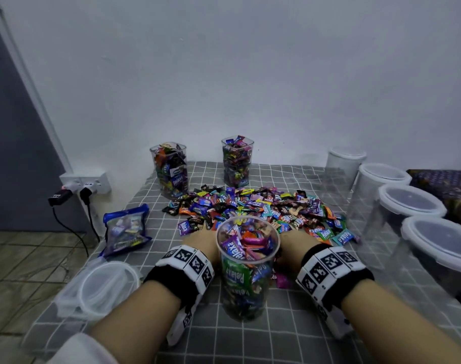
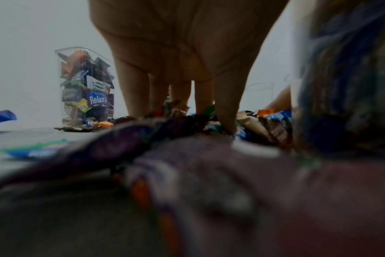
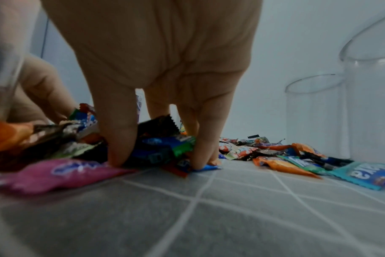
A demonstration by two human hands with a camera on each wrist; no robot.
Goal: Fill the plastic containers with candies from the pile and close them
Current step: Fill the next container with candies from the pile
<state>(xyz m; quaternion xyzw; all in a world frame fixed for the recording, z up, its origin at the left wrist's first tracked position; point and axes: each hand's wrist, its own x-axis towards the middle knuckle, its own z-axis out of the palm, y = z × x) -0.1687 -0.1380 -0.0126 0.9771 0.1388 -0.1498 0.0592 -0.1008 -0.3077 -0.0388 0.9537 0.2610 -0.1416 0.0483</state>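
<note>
Both hands in candy pile (image 1: 253, 206) | left hand (image 2: 182, 83), right hand (image 3: 156, 97): fingers straight, nothing held yet | cup together, lift over near-full container (image 1: 246, 261), release slowly.

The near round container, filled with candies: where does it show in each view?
Head: near round container bottom centre, between the wrists.
Left wrist: blurred mass at the right edge, probably it.
Right wrist: clear blurred wall at the left edge, likely it.
Shared landmark: candy pile.
</note>
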